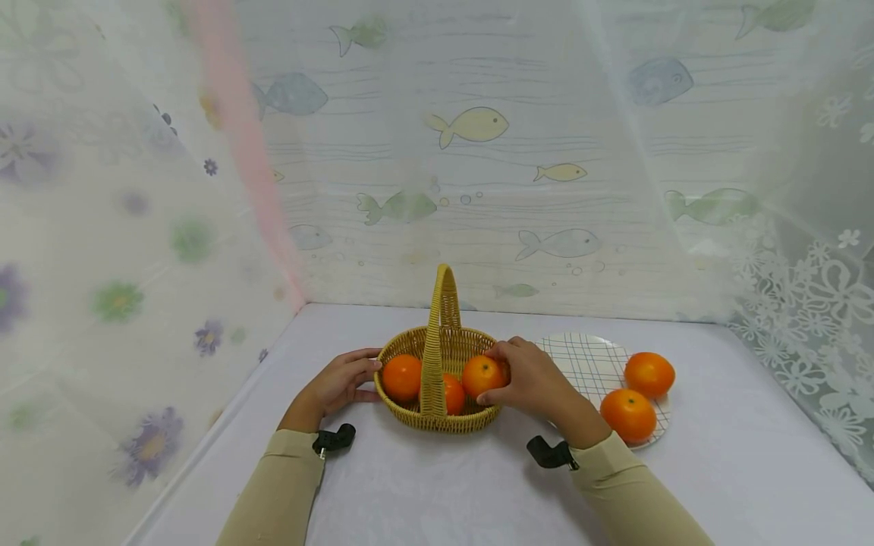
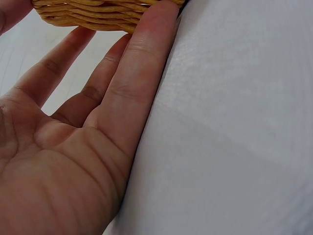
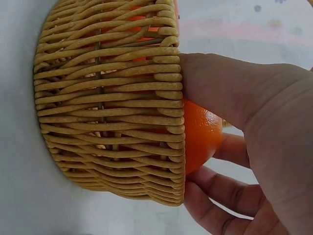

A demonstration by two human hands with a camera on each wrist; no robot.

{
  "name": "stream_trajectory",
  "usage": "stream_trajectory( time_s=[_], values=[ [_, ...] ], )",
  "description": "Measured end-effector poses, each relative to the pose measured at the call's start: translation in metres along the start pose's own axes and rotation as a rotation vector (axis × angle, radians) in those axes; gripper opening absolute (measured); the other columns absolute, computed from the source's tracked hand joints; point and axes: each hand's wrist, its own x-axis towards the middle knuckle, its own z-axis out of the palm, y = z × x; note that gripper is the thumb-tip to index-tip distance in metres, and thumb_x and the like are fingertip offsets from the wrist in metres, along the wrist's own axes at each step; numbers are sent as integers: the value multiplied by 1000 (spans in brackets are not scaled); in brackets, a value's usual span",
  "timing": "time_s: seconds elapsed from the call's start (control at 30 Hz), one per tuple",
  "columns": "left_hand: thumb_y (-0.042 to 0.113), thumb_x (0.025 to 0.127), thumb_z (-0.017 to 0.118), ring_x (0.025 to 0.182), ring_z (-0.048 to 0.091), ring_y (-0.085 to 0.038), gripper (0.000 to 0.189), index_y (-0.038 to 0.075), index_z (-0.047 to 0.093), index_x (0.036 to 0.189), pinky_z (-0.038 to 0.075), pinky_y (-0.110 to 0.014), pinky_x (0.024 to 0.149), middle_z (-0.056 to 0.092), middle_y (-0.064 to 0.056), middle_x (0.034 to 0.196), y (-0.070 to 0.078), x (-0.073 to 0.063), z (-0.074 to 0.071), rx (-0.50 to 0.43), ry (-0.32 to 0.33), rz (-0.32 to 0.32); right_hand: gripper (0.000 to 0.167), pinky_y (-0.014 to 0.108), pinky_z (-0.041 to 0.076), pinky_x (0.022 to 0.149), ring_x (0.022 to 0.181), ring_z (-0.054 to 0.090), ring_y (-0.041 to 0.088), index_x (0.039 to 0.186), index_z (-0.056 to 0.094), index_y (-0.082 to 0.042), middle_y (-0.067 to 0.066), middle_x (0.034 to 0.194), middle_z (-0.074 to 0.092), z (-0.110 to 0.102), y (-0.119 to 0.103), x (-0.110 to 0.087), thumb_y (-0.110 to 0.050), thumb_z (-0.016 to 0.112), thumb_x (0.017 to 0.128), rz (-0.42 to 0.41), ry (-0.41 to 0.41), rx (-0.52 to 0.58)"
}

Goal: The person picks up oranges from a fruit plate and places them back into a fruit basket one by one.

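A yellow wicker basket (image 1: 440, 421) with a tall arched handle stands on the table, three oranges inside it. My right hand (image 1: 536, 379) reaches over its right rim, thumb and fingers around an orange (image 1: 482, 376). In the right wrist view that orange (image 3: 201, 137) sits partly below the rim, behind the weave (image 3: 112, 107). Another orange (image 1: 401, 378) lies at the left end, and a third orange (image 1: 454, 394) is partly hidden by the handle. My left hand (image 1: 344, 385) touches the basket's left side, its fingers (image 2: 132, 78) nearly straight along the tabletop.
To the right, a white plate (image 1: 576, 360) with a dark grid pattern holds two oranges (image 1: 649, 374). A white cloth (image 1: 423, 493) covers the table. Fish-printed curtain (image 1: 471, 189) hangs behind, with flowered fabric (image 1: 123, 303) along the left side.
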Motion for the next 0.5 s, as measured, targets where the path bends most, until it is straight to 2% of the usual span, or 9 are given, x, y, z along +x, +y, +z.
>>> stream_trajectory(
  time_s=[0.5],
  values=[
    [27,103,64,118,66,-20,56,9,48,153,61,-50,94,60,-8,143,1,-1,0,-16,-7,-5,62,36,54,82,96,59,18,123,72,-15,1,113,65,-1,-2,0,-44,94,72,-12,-8,-4]
  ],
)
